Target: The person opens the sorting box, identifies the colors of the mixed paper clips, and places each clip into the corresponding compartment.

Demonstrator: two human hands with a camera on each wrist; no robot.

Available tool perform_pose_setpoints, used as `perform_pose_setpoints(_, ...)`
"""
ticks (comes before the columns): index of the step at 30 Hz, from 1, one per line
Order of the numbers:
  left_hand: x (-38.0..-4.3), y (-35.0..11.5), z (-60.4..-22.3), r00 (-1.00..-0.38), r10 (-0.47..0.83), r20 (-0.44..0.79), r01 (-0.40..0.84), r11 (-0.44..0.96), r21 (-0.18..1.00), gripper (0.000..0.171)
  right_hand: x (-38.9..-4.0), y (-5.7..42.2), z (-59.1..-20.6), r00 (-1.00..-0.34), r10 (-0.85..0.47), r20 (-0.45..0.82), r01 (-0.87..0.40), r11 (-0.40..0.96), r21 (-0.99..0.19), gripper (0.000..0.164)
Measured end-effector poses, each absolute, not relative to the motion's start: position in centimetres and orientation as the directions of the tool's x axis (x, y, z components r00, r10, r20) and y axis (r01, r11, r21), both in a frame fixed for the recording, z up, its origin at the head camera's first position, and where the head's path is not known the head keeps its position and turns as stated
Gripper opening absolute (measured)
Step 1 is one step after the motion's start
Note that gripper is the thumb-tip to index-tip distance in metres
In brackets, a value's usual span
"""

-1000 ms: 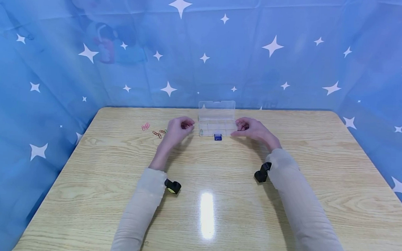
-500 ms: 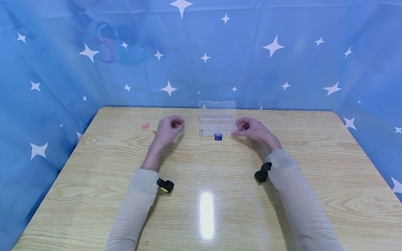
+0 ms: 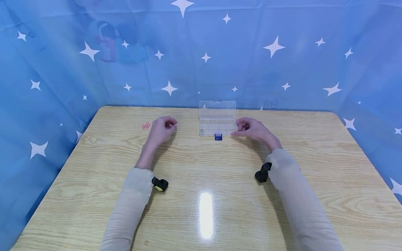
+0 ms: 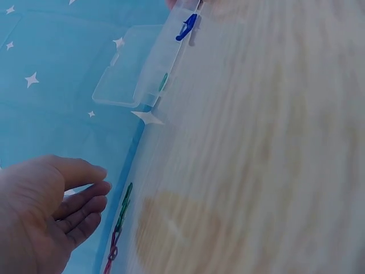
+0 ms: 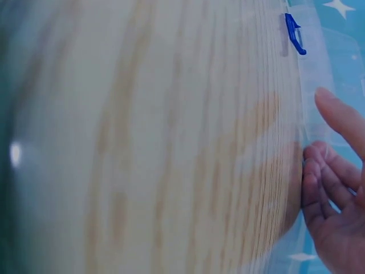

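Note:
A clear plastic compartment box [image 3: 218, 127] stands near the back edge with its lid [image 3: 217, 109] raised. A blue latch [image 3: 218, 137] sits at its front. Something small and green [image 4: 163, 81] shows in its left end. My right hand [image 3: 255, 130] is at the box's right end, thumb by the front corner, fingers loosely bent. My left hand [image 3: 159, 130] hovers left of the box, thumb and fingers apart with nothing visible between them. Beside it in the left wrist view are green paper clips [image 4: 123, 211] and red ones [image 4: 112, 251], hidden by the hand in the head view.
Several pink paper clips [image 3: 146, 126] lie left of my left hand. The wooden table [image 3: 191, 170] ends at a blue curtain [image 3: 190, 72] with white stars. Black wrist cameras [image 3: 262, 173] stick out from both sleeves.
My left hand has moved left, away from the box, and now covers the red and green paper clips in the head view. The right hand and the box have stayed put.

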State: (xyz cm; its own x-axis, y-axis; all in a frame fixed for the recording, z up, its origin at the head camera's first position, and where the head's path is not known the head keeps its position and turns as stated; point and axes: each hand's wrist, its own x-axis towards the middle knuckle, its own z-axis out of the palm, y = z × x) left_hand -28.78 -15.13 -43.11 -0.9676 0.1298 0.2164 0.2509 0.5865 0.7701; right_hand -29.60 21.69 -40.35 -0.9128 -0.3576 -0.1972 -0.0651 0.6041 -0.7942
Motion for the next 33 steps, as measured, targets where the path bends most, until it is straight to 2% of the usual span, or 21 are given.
perform_pose_setpoints(7, -28.8, -15.5, -43.0, -0.975, 0.140, 0.175, 0.224, 0.611, 0.759, 0.021, -28.2, 21.1, -38.4, -0.901, -0.387, -0.195, -0.082, 0.594, -0.800, 0.051)
perform_pose_setpoints(17, -29.2, -15.7, -43.1, -0.976, 0.173, 0.133, 0.215, 0.645, 0.733, 0.023, -28.3, 21.2, -38.4, -0.900, -0.388, -0.198, -0.081, 0.596, -0.799, 0.059)
perform_pose_setpoints(26, -29.0, -15.7, -42.6, -0.976, 0.191, 0.107, 0.210, 0.683, 0.699, 0.018, -30.4, 22.3, -41.7, -0.916, -0.361, -0.177, -0.084, 0.603, -0.793, 0.067)
perform_pose_setpoints(33, -29.1, -15.8, -42.7, -0.978, 0.189, 0.091, 0.199, 0.694, 0.692, 0.013, -30.5, 22.4, -42.0, -0.917, -0.355, -0.181, -0.076, 0.602, -0.795, 0.069)
